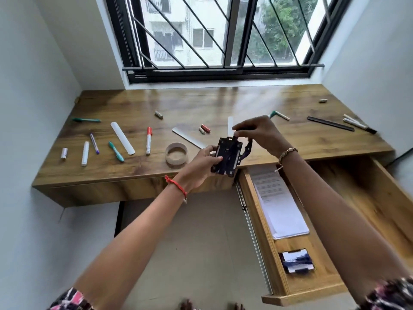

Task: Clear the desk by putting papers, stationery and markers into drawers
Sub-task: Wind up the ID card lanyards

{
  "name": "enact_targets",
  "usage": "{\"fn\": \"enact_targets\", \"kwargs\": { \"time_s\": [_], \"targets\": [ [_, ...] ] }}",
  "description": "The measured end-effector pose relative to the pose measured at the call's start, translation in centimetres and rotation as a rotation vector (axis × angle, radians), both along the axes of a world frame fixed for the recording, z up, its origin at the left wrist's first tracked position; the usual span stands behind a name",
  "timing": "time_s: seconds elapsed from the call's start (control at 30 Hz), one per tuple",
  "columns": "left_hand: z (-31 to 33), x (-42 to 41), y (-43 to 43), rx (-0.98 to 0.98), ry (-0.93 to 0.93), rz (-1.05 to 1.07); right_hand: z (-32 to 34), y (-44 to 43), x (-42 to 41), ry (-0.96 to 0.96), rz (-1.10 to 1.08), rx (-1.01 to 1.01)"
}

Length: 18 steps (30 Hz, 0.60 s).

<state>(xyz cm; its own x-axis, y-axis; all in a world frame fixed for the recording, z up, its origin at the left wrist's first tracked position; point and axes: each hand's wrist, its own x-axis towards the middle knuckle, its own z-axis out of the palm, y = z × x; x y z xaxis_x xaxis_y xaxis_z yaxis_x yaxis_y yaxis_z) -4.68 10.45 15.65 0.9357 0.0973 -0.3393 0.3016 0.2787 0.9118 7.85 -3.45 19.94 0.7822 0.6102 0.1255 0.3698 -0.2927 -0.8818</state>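
Wooden tabletop [201, 104] under barred window [223, 30], strewn with markers [148, 140] and rulers [123, 138]; papers [281, 206] in open drawer [263, 231]; left fingers [217, 159] and right fingers [239, 127] pinching black badge holder [226, 157].

You look from one wide head-worn camera, forward and down from above, close over your outstretched arms, facing the desk [214, 104] and the window [223, 34] behind it.

This looks like a study corner in a flat, probably a home rather than an office. A wooden surface [223, 104] is fitted wall to wall beneath a barred sliding window [232, 30], through which an apartment block [178, 23] and trees [281, 25] show. Loose markers [148, 140] lie across the surface, and printed papers [281, 209] sit in the open drawer [274, 274] below its right front edge.
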Motion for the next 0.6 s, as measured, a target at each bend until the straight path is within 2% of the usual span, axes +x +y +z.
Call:
{"fn": "enact_targets", "kwargs": {
  "time_s": [0.13,0.33,0.47,0.6],
  "targets": [
    [0.6,0.3,-1.5,-0.130,-0.062,-0.068,-2.0,-3.1,0.1,0.234,-0.116,0.169],
    [1.2,2.2,-7.2,-0.203,-0.086,0.029,-4.6,-7.2,-2.3,0.499,-0.127,0.131],
    [0.9,4.2,-12.1,-0.282,-0.040,0.224,-5.5,-11.1,-3.2,0.459,-0.027,0.023],
    [0.0,5.9,-16.5,-0.177,0.004,0.347,-5.3,-15.5,-2.9,0.268,0.127,-0.233]
  ]
}}
